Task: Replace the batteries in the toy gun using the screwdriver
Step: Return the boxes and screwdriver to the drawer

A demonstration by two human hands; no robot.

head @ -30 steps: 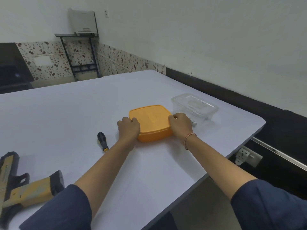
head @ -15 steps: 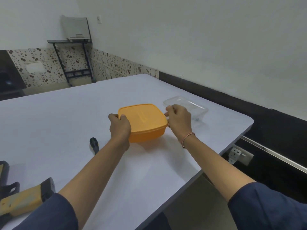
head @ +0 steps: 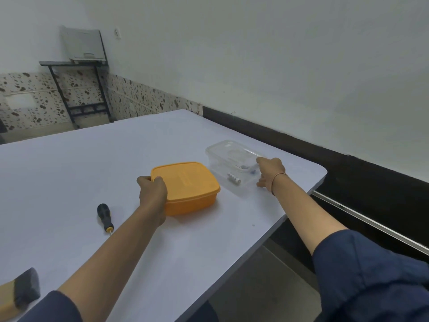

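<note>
Toy gun (head: 22,290): only one dark-capped yellow end shows, at the near left edge of the table (head: 69,173), well apart from both hands. That end points up and right toward the table's middle. The rest is out of view, so the full long axis and muzzle direction cannot be told.

Left hand (head: 152,192): clamped on the near left corner of the lidded orange box (head: 190,184). Right hand (head: 271,173): curled round the right end of the clear box (head: 229,154), fingers on the lid rim.

Risks:
- The clear box sits near the table's right edge. A sharp pull on its lid could tip it and spill the small cylinders (head: 234,179) inside, probably batteries.
- The screwdriver (head: 105,213) lies just beside the left forearm, tip toward the person. A sweep of that arm could roll it.
</note>
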